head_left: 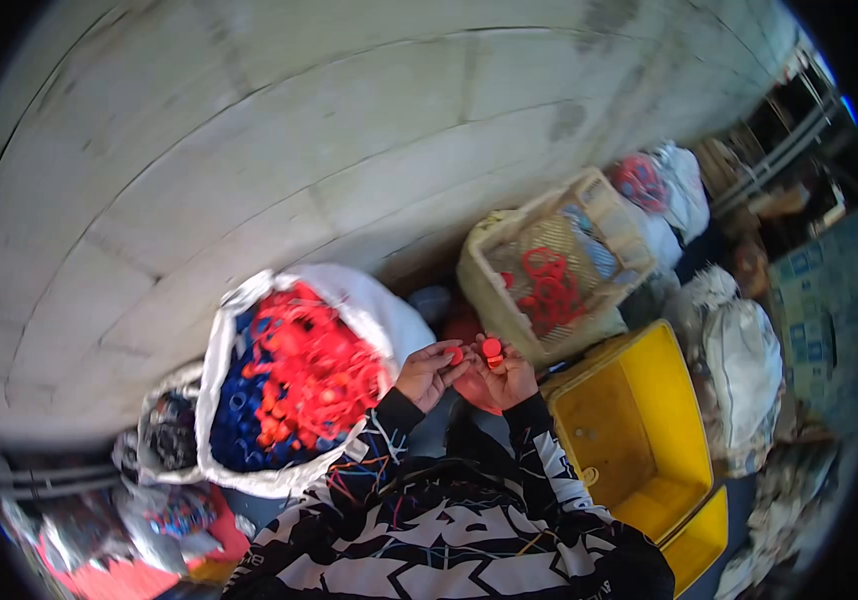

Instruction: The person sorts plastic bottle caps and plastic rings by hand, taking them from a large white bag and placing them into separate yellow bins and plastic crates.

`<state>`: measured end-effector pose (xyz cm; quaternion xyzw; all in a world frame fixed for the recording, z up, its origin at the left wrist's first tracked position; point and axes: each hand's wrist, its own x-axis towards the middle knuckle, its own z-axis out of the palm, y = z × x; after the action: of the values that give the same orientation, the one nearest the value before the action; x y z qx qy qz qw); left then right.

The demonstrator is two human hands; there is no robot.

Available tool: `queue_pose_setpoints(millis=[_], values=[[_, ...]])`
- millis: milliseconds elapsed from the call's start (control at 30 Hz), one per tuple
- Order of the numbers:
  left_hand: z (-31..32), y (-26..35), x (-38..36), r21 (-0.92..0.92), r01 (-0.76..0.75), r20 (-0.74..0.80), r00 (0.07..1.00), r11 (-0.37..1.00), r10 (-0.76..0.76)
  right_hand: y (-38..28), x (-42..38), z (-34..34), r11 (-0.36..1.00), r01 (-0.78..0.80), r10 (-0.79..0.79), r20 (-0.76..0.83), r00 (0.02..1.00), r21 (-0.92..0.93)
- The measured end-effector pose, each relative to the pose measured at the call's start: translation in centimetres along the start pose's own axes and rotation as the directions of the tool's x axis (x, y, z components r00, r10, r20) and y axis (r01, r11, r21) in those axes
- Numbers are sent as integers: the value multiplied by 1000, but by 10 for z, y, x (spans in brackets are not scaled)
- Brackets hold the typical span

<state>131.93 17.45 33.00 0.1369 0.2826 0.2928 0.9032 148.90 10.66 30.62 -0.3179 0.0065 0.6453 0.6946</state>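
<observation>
Both hands are held close together in front of the body. Between the fingertips of my left hand [429, 376] is a small round red piece [454, 356]. My right hand [505, 378] grips red caps [492, 349], which look stacked, with its fingers closed around them. To the left of my hands, a white sack [396, 318] stands open, filled with red plastic pieces [314, 355] and dark blue rings [239, 400]. Beyond my right hand stands a cream crate [532, 345] with red rings [552, 285] inside.
A yellow bin [674, 390] stands right of my right hand, with a small ring at its bottom. White bags [744, 350] lie farther right. A smaller sack [154, 465] and stuffed bags [164, 520] are at the left. A block wall [249, 150] runs behind.
</observation>
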Motion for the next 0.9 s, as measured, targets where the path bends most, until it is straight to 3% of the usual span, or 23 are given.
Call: queue_pose_setpoints(millis=[100,133,233,367,400,467,500,533,567,600,633,700,800,900], values=[[18,-47,97,46,112,-11,994,993,-111,-49,27,-62,990,127,-123,-64,990,68],[32,-58,122,52,133,3,991,990,-133,-65,27,-66,986,161,-152,-183,971,35],[61,-85,186,35,145,2,989,989,-146,-101,54,-109,976,218,-214,-244,946,-10],[88,-97,208,25,76,40,996,997,-77,-148,83,-128,979,200,-191,-143,971,45],[84,-99,206,59,86,55,995,995,-89,-151,84,-135,981,189,-184,-105,977,41],[60,-99,195,80,68,81,994,994,-75,-152,94,-152,965,194,-223,-164,961,-178],[55,-103,184,177,11,30,999,984,-16,-155,94,-159,692,311,-367,54,929,-651],[48,-103,170,171,34,-30,999,985,-29,-150,98,-163,878,236,-279,-44,959,-417],[53,-95,144,287,10,8,1000,958,-13,-147,97,-149,977,166,-185,-142,972,-134],[56,-91,124,418,-1,-36,999,909,18,-142,99,-144,988,136,-149,-197,969,-77],[50,-89,104,431,-60,-33,996,900,82,-133,100,-142,989,133,-142,-192,971,-60],[38,-86,68,464,-164,-4,982,871,187,-110,95,-114,993,95,-107,-198,974,-67],[30,-61,6,575,-322,-10,916,752,400,-66,99,-71,968,49,-96,-183,978,-246],[11,-36,-56,597,-413,-39,842,688,539,-18,84,5,880,108,-151,-56,987,-463]])
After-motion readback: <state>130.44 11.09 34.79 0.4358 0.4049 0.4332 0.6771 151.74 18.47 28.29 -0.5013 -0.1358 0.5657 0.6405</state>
